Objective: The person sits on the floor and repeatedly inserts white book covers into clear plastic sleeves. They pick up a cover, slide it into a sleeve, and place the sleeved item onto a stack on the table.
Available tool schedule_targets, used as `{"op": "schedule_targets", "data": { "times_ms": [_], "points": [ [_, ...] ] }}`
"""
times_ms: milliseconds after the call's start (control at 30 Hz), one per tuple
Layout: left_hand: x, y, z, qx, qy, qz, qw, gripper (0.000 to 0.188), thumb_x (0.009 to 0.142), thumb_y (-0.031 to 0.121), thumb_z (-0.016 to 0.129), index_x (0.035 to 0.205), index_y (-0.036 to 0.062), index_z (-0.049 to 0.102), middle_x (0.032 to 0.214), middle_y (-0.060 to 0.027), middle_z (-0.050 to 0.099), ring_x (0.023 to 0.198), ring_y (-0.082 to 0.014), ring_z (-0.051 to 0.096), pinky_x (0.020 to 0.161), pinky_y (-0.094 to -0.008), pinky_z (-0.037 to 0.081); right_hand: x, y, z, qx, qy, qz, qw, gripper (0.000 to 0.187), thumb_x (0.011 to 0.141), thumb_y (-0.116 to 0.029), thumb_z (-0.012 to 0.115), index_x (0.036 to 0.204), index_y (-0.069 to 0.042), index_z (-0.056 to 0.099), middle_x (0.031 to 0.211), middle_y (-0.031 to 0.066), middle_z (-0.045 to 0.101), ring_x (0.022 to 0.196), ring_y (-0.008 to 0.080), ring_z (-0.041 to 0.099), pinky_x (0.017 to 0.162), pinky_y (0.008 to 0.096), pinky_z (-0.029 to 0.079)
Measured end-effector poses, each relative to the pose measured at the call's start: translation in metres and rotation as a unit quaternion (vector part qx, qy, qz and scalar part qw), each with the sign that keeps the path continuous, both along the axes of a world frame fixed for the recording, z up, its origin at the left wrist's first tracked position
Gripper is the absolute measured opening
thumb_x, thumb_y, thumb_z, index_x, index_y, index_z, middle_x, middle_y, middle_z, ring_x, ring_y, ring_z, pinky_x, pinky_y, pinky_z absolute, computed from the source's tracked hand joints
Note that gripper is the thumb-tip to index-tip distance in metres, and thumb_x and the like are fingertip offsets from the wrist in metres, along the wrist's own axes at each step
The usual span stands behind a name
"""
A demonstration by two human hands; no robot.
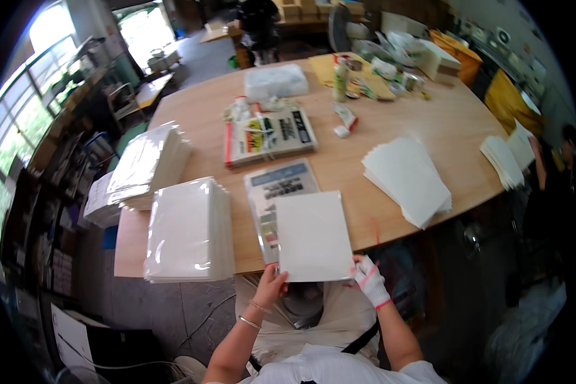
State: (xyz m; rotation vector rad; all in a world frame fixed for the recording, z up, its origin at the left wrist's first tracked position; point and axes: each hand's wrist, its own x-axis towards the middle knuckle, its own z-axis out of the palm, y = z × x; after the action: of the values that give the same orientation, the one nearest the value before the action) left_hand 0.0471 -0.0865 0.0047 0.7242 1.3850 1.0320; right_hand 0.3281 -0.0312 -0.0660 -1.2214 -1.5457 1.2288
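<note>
1. White sheet stack (313, 235) at 6 o'clock on the table (429, 121), lying flat at the near edge, partly over a printed booklet (272, 192) w/ grey-blue cover.
2. Left hand (272, 286), bare, bracelets on wrist: grip closed on stack's lower-left corner, thumb on top.
3. Right hand (368, 276), white glove w/ red trim: grip pinched narrow on stack's lower-right corner.
4. At 9 o'clock of stack: tall pile of clear-wrapped white packs (189, 230), just beside the booklet.
5. At 10 o'clock: second pile of wrapped packs (146, 163), slanted, hanging over table's left edge.
6. At 12 o'clock: open printed catalogue (269, 136), small items on top.
7. Beyond it, far 12: white wrapped bundle (276, 81).
8. At 2 o'clock: fanned pile of white paper (406, 179), well apart from stack.
9. At 3 o'clock, table's right rim: smaller white paper pile (502, 161).
10. Far 1 o'clock: bottle (340, 80) upright on yellow sheet, clutter around it; detail too small to tell.
11. Another person (560, 173) at right rim of view, mostly dark.
</note>
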Motion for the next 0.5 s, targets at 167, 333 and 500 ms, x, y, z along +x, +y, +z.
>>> {"op": "schedule_targets", "data": {
  "times_ms": [167,333,500],
  "points": [
    [-0.048,-0.026,0.078,0.191,0.341,-0.041,0.919,0.028,0.084,0.009,0.055,0.108,-0.0006,0.045,0.066,-0.0006,0.050,0.058,-0.0085,0.051,0.052,-0.0236,0.044,-0.067,-0.022,0.075,-0.046,0.013,0.076,0.996,0.029,0.086,-0.016,0.053,0.112,-0.002,0.051,0.079,0.0033,0.056,0.065,0.0082,0.054,0.046,0.0234,0.045],
    [-0.197,-0.062,0.095,0.241,0.252,0.194,0.917,0.036,0.082,0.006,0.050,0.117,-0.0028,0.045,0.103,-0.0110,0.056,0.091,-0.0156,0.055,0.079,-0.0259,0.044,-0.212,-0.002,0.133,0.001,0.111,0.193,0.975,0.030,0.084,-0.016,0.052,0.108,0.002,0.054,0.082,0.0094,0.059,0.054,0.0139,0.057,0.050,0.0256,0.047],
    [-0.330,-0.091,0.031,0.150,0.366,0.201,0.896,0.045,0.080,0.007,0.041,0.123,-0.0044,0.042,0.121,-0.0152,0.048,0.113,-0.0190,0.044,0.092,-0.0255,0.035,-0.299,-0.004,0.149,0.114,-0.062,0.332,0.934,0.025,0.085,-0.013,0.050,0.103,0.002,0.057,0.081,0.0134,0.063,0.056,0.0131,0.060,0.051,0.0276,0.046]
  ]
}}
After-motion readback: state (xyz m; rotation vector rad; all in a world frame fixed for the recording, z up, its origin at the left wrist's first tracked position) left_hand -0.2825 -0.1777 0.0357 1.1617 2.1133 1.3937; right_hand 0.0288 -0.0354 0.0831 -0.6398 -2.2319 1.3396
